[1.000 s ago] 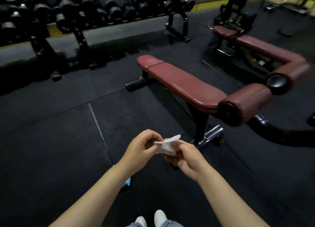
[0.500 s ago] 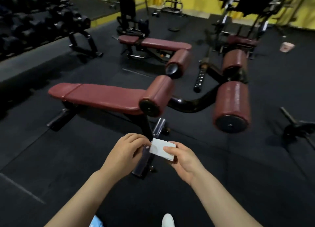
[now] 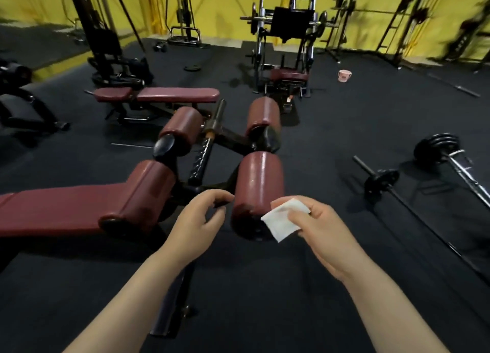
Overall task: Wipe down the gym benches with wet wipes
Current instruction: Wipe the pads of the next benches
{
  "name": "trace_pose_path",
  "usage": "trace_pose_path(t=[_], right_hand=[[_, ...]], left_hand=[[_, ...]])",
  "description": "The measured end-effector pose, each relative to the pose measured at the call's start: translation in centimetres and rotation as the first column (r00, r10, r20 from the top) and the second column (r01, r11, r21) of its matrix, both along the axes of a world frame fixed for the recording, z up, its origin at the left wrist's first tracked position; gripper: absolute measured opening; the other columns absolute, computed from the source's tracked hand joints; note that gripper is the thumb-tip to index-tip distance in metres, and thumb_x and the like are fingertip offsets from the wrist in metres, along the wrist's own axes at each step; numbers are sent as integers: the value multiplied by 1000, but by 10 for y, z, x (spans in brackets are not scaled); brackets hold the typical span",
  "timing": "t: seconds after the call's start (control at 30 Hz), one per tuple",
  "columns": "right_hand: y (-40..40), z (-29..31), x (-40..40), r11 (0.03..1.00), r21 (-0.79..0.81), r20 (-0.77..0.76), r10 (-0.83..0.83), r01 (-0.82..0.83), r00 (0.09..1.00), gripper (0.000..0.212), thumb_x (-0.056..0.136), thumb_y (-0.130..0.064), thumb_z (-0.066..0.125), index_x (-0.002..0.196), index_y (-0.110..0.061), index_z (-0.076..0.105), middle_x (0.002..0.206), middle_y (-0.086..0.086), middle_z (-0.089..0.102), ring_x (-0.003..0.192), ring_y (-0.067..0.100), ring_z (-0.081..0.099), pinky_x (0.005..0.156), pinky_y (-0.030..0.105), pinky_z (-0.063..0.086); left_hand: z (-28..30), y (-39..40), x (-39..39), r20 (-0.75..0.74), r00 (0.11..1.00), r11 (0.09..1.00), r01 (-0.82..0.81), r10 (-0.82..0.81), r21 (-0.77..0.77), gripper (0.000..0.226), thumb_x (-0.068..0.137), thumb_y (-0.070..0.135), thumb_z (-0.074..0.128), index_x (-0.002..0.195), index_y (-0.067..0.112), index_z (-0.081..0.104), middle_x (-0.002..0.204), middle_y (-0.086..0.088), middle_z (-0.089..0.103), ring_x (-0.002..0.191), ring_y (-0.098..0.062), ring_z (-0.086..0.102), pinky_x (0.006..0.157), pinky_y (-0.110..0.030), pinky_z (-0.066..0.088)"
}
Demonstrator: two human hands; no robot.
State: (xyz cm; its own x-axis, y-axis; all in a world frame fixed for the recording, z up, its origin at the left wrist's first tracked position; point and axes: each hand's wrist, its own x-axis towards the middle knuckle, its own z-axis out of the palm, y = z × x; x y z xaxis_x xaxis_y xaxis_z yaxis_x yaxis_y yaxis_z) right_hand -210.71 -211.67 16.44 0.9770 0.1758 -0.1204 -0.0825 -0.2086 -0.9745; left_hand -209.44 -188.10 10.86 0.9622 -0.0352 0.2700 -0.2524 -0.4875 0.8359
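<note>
Black rubber flooring (image 3: 344,286) spreads under a maroon bench (image 3: 66,209) at near left, its roller pad (image 3: 258,185) just ahead. Near it, the left hand (image 3: 196,220) hangs loosely curled, empty. The right hand (image 3: 320,228) pinches the folded wet wipe (image 3: 283,218); such a light corner grip could let it drop.

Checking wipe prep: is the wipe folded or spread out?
Folded. The wet wipe shows as a small flat rectangle with crisp edges, pinched by the right hand; the left hand is off it.
</note>
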Motion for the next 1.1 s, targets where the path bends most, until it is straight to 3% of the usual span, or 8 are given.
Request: trace_pose_path(t=[0.13, 0.37, 0.57, 0.73, 0.83, 0.97, 1.03, 1.1], right_hand=[[-38, -6, 49, 993, -68, 66, -96, 101, 993, 32, 93, -6, 51, 105, -31, 66, 101, -8, 70, 94, 10, 64, 76, 23, 48], [-54, -32, 100, 988, -26, 106, -152, 155, 983, 19, 92, -12, 59, 99, -27, 68, 96, -8, 72, 92, 11, 67, 83, 32, 53], [-25, -20, 170, 966, -82, 439, -186, 246, 879, 20, 91, -16, 63, 102, -27, 75, 83, -24, 68, 77, -12, 60, 68, 9, 43], [9, -44, 195, 925, -372, 571, 161, 80, 805, 32, 89, -6, 60, 115, -21, 73, 115, -5, 71, 111, 13, 64, 96, 17, 43], [-4, -71, 148, 911, -406, 579, 320, -75, 750, 37, 90, -6, 57, 122, -20, 68, 131, -8, 62, 128, 7, 52, 109, 27, 40], [-30, -85, 97, 826, -446, 648, 563, -344, 513, 39, 88, 2, 55, 124, -7, 66, 136, 2, 59, 132, 14, 50, 112, 36, 38], [-30, -84, 125, 805, -525, 676, 592, -278, 439, 38, 88, 1, 51, 123, -5, 66, 135, 4, 58, 131, 15, 50, 111, 34, 39], [-22, -82, 172, 847, -517, 695, 500, -123, 517, 38, 90, -2, 49, 123, -7, 66, 134, 5, 58, 130, 14, 50, 111, 34, 38]], left_hand=[[3, -27, 35, 19, 1000, 999, 2, -3, 41, 33, 95, 10, 54, 115, 33, 65, 115, 22, 62, 116, -2, 54, 101, -27, 44], [4, -43, 64, 20, 1000, 975, -28, 24, 221, 37, 97, 17, 55, 128, 37, 59, 127, 38, 46, 127, 17, 33, 102, 1, 21], [2, -47, 77, 14, 999, 960, -45, 43, 276, 34, 98, 18, 54, 129, 31, 61, 128, 35, 48, 130, 9, 36, 105, -5, 23], [0, -45, 87, -25, 996, 973, -83, 90, 217, 35, 98, 11, 51, 129, 25, 62, 126, 26, 54, 124, 15, 38, 103, -1, 23], [-1, -40, 90, -60, 993, 988, -90, 98, 129, 37, 98, 9, 48, 129, 24, 62, 127, 25, 55, 125, 12, 41, 105, -5, 27], [-3, -40, 97, -64, 998, 992, -6, 14, 122, 44, 90, 18, 42, 123, 39, 63, 126, 36, 55, 131, 8, 38, 110, -10, 26], [-5, -39, 102, -69, 998, 990, 5, 4, 142, 47, 88, 17, 41, 118, 47, 61, 125, 38, 54, 133, 8, 36, 110, -9, 24], [-5, -38, 104, -58, 998, 989, -9, 18, 151, 48, 87, 16, 41, 116, 49, 60, 125, 36, 55, 135, 5, 35, 110, -10, 23]])
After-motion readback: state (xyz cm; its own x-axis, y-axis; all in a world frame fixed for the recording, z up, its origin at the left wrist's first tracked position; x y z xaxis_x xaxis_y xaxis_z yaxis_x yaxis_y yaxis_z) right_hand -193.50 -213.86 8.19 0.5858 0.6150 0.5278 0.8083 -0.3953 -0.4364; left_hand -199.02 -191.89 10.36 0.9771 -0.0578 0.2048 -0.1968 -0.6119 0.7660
